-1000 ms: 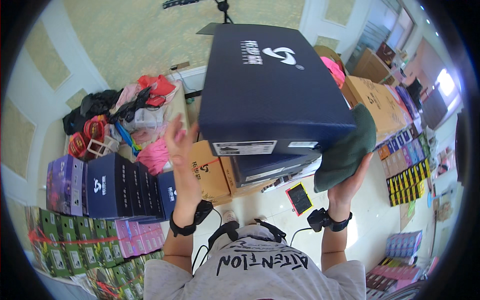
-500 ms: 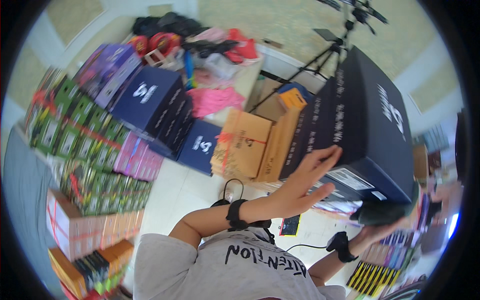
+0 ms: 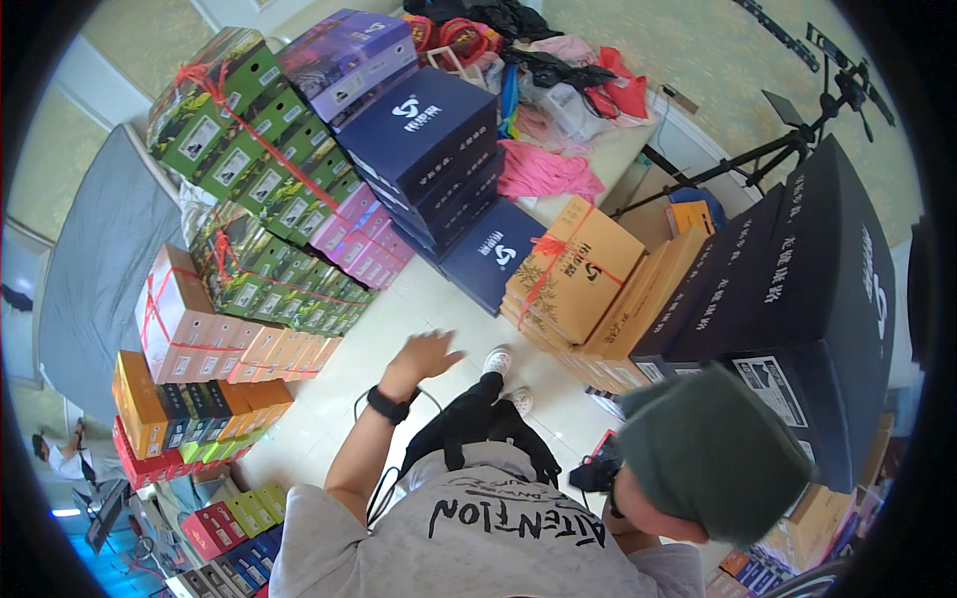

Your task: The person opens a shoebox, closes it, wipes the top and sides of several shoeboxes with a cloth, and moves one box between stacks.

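My left hand is held out over the white floor with its fingers stretched and nothing in it. A black band circles its wrist. At the lower right my right hand grips a dark green, cap-shaped cloth item. The cloth hides most of its fingers. Beyond the cloth stand large dark blue boxes, their lower part partly covered by it. Tan boxes tied with red string are stacked beside them.
Stacks of green shoe boxes, pink boxes and dark blue boxes rise at the left. Clothes lie on a pale surface at the back. A black tripod stands behind the tan boxes. Shod feet show on the floor.
My left hand has moved off the large dark blue box, leftward over the floor. My right hand has brought the green cloth item closer. The view has turned toward the left stacks.
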Tool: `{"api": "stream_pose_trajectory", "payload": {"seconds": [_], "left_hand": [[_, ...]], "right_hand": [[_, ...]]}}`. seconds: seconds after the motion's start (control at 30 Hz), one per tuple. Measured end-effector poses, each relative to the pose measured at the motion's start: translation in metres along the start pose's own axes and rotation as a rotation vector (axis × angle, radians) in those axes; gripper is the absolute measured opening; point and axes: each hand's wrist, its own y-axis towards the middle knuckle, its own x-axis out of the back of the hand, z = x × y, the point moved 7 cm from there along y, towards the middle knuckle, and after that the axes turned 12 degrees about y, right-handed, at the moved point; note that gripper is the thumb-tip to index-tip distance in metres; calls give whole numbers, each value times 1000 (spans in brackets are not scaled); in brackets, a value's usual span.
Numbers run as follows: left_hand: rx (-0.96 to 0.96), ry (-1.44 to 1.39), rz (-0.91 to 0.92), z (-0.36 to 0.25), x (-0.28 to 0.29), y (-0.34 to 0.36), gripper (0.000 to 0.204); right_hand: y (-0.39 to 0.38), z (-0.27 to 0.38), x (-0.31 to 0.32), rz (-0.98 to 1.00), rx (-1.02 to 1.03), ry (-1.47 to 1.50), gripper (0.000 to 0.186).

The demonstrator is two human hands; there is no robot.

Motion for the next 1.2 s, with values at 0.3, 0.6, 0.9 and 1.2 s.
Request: {"api": "stream_pose_trajectory", "payload": {"seconds": [0.3,0.6,0.9,1.2], "left_hand": [[17,-79,-73,80,6,11,61],[-536,-145,64,18,57,19,36],[-910,-480,-752,120,240,-86,22],[-875,-773,-869,92,273,-231,13]], "right_hand": [[-181,-191,19,274,-1681,-254,48],[-281,-119,394,-157,-1349,-767,47],[-423,23,439,-348,-1291,-754,48],[-401,-63,277,-375,-1419,-756,60]]}}
